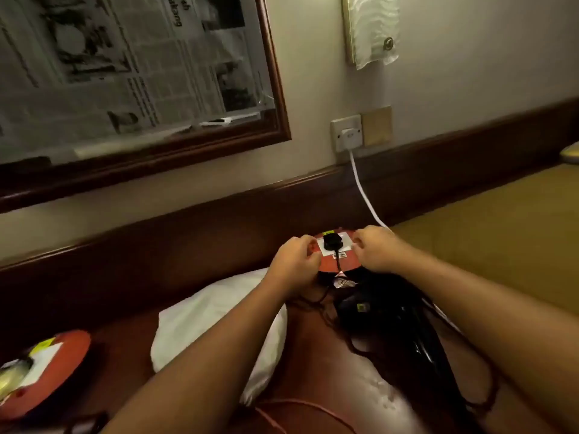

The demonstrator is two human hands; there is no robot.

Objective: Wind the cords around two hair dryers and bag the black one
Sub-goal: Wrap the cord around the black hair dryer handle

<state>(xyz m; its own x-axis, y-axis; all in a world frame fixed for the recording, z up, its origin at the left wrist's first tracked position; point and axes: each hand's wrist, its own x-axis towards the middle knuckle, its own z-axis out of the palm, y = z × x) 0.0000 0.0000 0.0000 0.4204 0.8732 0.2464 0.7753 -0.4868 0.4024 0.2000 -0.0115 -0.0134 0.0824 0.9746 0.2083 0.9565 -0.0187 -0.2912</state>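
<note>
A black hair dryer (376, 311) lies on the dark wooden table (316, 364), just this side of a round red extension reel (332, 261). Its black plug (330, 241) sits in the reel's white socket plate, and its dark cord (326, 311) trails loosely over the table. My left hand (296, 264) grips the reel's left edge with curled fingers. My right hand (376, 249) holds the reel's right side, fingers curled beside the socket plate. A white bag (206, 324) lies crumpled to the left of the dryer, under my left forearm. No other dryer is in view.
A second red reel (53, 364) sits at the lower left. A white cable (360, 183) runs from the wall socket (347, 133) down to the reel. An orange cord (300, 405) crosses the near table. A wood-framed pane (275, 89) hangs on the wall; a yellow surface (485, 245) lies right.
</note>
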